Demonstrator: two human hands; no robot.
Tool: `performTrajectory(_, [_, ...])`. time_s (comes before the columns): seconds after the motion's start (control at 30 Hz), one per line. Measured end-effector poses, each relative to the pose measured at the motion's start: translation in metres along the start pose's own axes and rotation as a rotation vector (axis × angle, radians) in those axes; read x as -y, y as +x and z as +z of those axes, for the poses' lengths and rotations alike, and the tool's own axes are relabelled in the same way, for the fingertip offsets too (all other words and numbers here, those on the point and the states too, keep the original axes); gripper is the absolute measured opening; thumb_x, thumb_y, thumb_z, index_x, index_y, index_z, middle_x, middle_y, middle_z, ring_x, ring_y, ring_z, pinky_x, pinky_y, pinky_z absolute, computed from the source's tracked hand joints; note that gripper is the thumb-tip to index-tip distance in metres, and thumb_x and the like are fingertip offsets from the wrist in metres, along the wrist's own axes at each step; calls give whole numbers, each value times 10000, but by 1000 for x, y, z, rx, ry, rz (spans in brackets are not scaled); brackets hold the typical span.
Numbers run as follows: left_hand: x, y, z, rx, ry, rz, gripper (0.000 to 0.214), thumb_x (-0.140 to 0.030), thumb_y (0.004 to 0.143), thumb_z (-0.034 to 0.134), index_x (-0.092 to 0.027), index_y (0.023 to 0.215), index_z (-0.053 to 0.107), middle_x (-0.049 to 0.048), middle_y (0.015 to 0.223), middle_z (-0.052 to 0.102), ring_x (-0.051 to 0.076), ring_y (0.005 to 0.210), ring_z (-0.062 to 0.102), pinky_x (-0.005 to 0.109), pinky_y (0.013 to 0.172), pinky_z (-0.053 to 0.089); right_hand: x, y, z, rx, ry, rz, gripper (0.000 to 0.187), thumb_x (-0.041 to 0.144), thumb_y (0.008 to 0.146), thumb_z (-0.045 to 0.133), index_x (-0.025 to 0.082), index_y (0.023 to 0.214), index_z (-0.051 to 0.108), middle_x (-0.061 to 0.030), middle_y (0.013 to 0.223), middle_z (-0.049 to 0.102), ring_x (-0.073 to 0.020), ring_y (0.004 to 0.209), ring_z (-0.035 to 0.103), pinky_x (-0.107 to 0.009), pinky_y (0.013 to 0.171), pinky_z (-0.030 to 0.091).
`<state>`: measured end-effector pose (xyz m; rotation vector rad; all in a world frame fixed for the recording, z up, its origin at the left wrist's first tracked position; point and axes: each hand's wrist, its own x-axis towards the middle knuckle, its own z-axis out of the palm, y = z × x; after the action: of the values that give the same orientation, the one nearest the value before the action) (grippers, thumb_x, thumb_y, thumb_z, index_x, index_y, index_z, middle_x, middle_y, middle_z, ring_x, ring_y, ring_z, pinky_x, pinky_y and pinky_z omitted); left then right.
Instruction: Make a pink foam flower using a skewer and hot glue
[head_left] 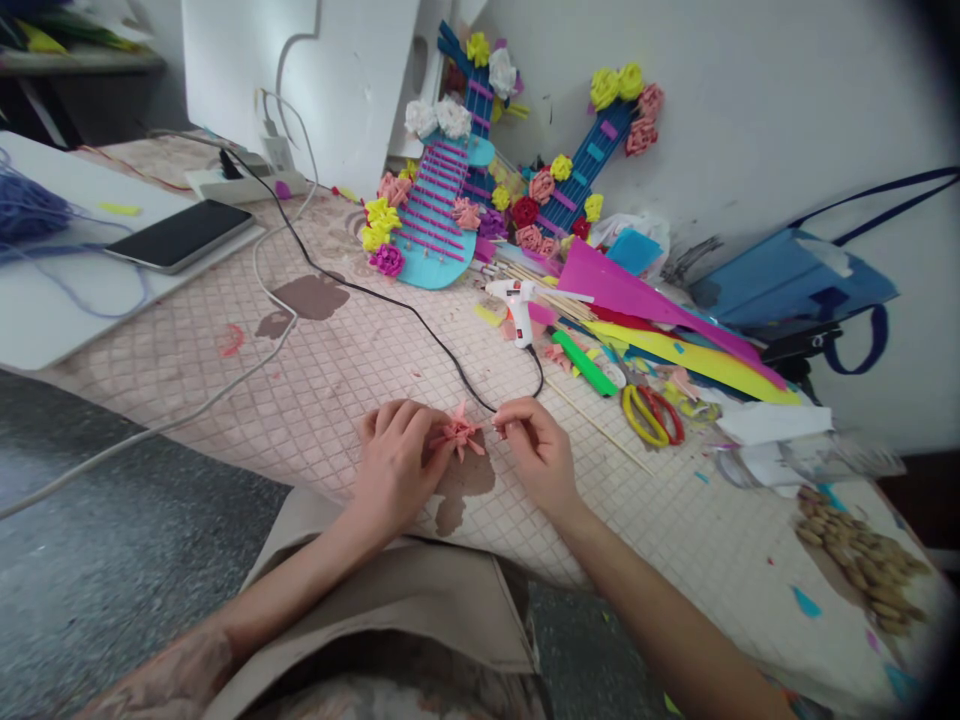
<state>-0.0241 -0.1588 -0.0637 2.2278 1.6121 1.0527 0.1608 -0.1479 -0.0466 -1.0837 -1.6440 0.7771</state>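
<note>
A pink paper flower with pointed petals is pinched between the thumb and fingers of my left hand, low over the table. Just right of the flower, my right hand has its thumb and fingertips pressed together. Whatever lies between those fingertips is too small to make out. A black cable passes right behind my right fingertips and leads to a white glue gun standing farther back. To the right of my right hand lies a thin wooden stick.
Yellow and red scissors and a green cutter lie at the right. Decorated blue boards with paper flowers lean behind. Coloured sheets, peanuts, a phone and a power strip share the table. A white cable crosses the left.
</note>
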Motion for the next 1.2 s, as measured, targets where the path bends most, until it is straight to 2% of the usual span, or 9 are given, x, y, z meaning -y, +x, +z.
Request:
performTrajectory(0.1, [0, 0, 0, -3, 5, 5, 114, -261, 842, 647, -217, 939, 606, 32, 934, 645, 248, 977, 517, 421, 852, 332, 2, 0, -2, 2, -15, -21, 174, 102, 858, 465, 211, 788, 582, 9, 787, 568, -127, 762, 540, -275, 708, 424])
performTrajectory(0.3, [0, 0, 1, -11, 19, 9, 121, -265, 835, 657, -217, 935, 608, 27, 928, 648, 250, 971, 518, 421, 854, 337, 1, -3, -1, -8, 61, 106, 171, 180, 918, 419, 214, 866, 578, 18, 752, 544, -117, 703, 509, -258, 654, 402])
performTrajectory(0.4, [0, 0, 1, -14, 18, 11, 118, -255, 831, 659, -219, 932, 608, 26, 926, 649, 249, 971, 520, 421, 855, 338, -1, -3, 1, -9, 81, 125, 192, 249, 961, 385, 217, 889, 560, 15, 760, 526, -118, 703, 498, -257, 647, 394])
performTrajectory(0.53, [1, 0, 0, -25, 17, 15, 122, -247, 831, 657, -214, 934, 602, 30, 929, 646, 249, 976, 518, 421, 858, 338, -1, -2, 2, -35, 39, 109, 253, 310, 987, 352, 213, 817, 511, 16, 737, 484, -117, 672, 462, -264, 639, 380])
performTrajectory(1.0, [0, -1, -1, -8, 14, 10, 119, -265, 841, 640, -220, 945, 601, 41, 944, 649, 253, 984, 513, 434, 859, 342, -1, 0, 0, -94, 61, 120, 85, 283, 920, 504, 220, 913, 560, 2, 799, 578, -126, 724, 545, -279, 690, 461])
performTrajectory(1.2, [0, -1, 0, -9, 8, 14, 112, -255, 844, 634, -218, 943, 595, 42, 935, 648, 251, 979, 515, 431, 858, 339, -3, 1, 0, -129, 98, 42, 107, 243, 910, 514, 252, 1016, 525, 12, 828, 568, -125, 742, 548, -282, 689, 467])
